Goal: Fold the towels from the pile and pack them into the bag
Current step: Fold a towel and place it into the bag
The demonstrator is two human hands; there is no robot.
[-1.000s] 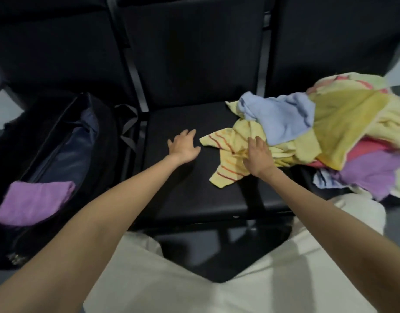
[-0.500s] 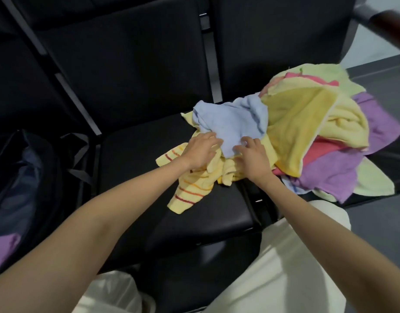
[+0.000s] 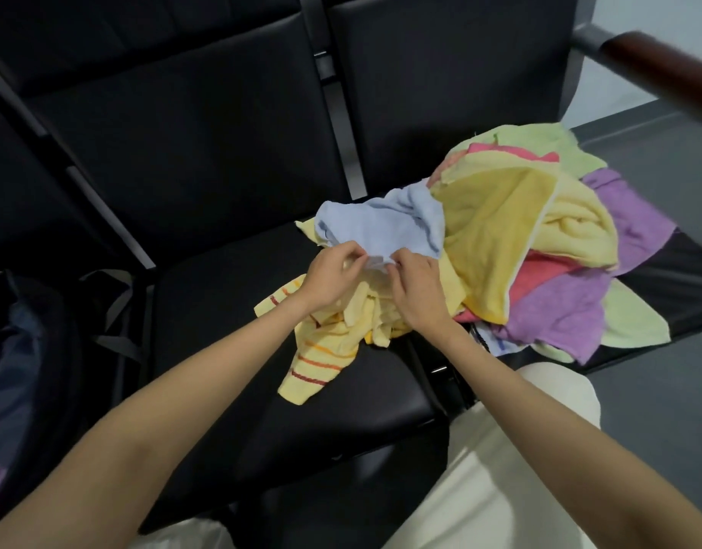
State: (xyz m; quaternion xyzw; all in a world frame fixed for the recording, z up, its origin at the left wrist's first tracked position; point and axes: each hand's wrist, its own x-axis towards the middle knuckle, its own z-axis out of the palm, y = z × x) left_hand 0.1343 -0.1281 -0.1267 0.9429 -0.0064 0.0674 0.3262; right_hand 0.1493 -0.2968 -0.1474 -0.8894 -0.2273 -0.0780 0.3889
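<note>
At centre frame, the left hand (image 3: 333,277) and right hand (image 3: 414,289) are each pinching the near edge of the light blue towel (image 3: 385,227), probably seeking corners to lift it off the pile (image 3: 539,247); the bag (image 3: 28,350) is waiting at lower left.

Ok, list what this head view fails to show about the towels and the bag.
- Bag: cut off by the left edge, interior dark; contents unclear.
- Pile: lower towels buried, so no count.
- Blue towel: both hands pinch its near edge, hiding it.
</note>
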